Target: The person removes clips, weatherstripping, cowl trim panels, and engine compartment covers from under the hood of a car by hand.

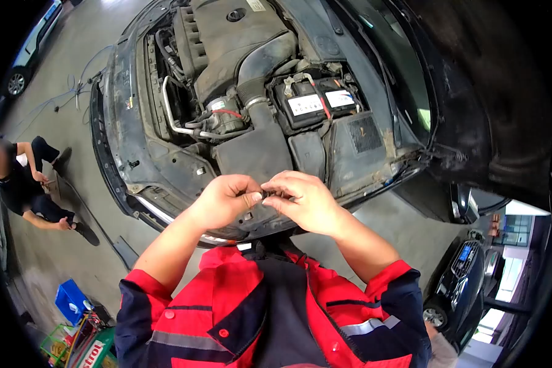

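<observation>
My left hand (228,197) and my right hand (300,199) meet in front of my chest, over the near edge of the engine bay. Between their fingertips is a small dark part (265,194), pinched from both sides; it is too small and too covered to name. Just beyond the hands lies a flat black plastic cover (254,150). A ribbed intake hose (251,89) runs from it toward the large engine cover (236,37). The car battery (306,101) sits to the right of the hose, a red strip across its top.
The raised hood (497,92) hangs at the right. Another person (34,181) sits low at the left. A blue bin (72,302) and a green Castrol container (95,352) stand at lower left. A dark car (463,282) is parked at lower right. Hoses (73,89) lie on the floor.
</observation>
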Action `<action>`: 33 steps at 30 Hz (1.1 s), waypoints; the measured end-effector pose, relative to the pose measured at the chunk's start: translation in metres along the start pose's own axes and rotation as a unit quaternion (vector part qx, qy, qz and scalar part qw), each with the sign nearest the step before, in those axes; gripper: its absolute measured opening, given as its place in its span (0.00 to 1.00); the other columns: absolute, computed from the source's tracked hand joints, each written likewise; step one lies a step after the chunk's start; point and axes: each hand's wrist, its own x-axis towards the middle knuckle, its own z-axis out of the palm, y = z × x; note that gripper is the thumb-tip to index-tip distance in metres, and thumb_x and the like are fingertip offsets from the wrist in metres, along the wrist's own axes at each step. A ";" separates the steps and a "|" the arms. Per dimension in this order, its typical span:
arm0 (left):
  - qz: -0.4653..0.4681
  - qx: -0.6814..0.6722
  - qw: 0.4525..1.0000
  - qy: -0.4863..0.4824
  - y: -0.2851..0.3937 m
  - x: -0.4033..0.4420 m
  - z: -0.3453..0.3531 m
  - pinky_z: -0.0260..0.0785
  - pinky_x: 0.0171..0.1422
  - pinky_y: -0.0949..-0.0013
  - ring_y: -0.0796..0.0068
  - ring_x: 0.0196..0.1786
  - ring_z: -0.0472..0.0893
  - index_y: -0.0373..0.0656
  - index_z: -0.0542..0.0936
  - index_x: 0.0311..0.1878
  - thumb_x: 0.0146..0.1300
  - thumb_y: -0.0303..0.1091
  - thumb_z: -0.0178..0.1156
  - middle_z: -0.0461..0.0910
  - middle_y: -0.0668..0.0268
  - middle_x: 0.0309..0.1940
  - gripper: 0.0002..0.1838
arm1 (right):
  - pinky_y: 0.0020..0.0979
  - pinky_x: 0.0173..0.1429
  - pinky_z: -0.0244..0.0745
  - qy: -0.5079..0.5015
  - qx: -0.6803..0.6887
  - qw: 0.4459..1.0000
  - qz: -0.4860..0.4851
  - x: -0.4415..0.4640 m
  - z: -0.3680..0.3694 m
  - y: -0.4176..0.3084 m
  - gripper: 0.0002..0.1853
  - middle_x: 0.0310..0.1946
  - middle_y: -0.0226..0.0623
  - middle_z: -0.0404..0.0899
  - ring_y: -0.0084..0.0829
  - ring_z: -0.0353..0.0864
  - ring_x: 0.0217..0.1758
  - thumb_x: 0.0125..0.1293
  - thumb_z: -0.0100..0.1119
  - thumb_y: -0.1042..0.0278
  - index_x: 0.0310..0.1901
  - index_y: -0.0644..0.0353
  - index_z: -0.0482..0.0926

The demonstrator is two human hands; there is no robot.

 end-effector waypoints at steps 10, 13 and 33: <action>0.035 0.061 0.992 0.105 0.065 0.186 0.026 0.69 0.42 0.75 0.86 0.36 0.74 0.36 0.83 0.42 0.68 0.33 0.66 0.80 0.74 0.31 0.09 | 0.33 0.50 0.81 0.042 -0.021 0.999 -0.015 0.076 -0.160 0.096 0.13 0.45 0.44 0.85 0.39 0.86 0.46 0.61 0.70 0.73 0.47 0.63 0.84; 0.046 0.110 0.988 0.094 0.085 0.252 0.016 0.69 0.40 0.73 0.84 0.34 0.73 0.36 0.82 0.41 0.69 0.36 0.66 0.78 0.73 0.29 0.11 | 0.28 0.50 0.80 0.096 -0.016 0.995 0.011 0.104 -0.198 0.129 0.12 0.45 0.42 0.85 0.31 0.86 0.45 0.61 0.70 0.75 0.47 0.64 0.84; 0.088 0.614 0.754 0.216 -0.002 0.529 -0.102 0.72 0.61 0.57 0.58 0.60 0.75 0.37 0.77 0.63 0.68 0.47 0.56 0.72 0.61 0.70 0.28 | 0.26 0.50 0.79 0.214 -0.046 0.971 0.096 0.305 -0.247 0.340 0.13 0.41 0.38 0.86 0.24 0.85 0.42 0.65 0.67 0.72 0.49 0.68 0.82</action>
